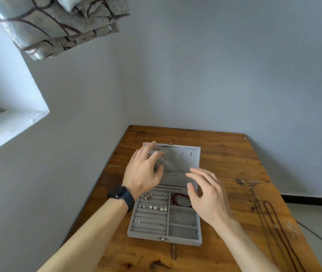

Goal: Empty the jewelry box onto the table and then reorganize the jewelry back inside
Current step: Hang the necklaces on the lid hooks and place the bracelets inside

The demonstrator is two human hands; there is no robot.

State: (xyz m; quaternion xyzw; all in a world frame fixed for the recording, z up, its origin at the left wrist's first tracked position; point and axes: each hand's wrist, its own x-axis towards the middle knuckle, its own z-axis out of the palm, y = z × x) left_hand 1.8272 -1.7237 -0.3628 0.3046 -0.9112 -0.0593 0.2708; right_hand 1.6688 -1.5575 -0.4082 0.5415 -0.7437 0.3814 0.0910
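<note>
Box mostly full; necklaces out on table. L hand at lid, grip unclear; R hand spread, empty.

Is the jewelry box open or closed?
Open. The lid is swung back, and the jewelry box shows earrings and a red bracelet in its compartments.

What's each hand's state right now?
Left hand: fingers spread over the box lid; grip cannot be told.
Right hand: open, holding nothing.

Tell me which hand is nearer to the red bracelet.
Right. The right hand is beside the red bracelet, overlapping its end; the left hand is farther, at the left of the lid.
</note>
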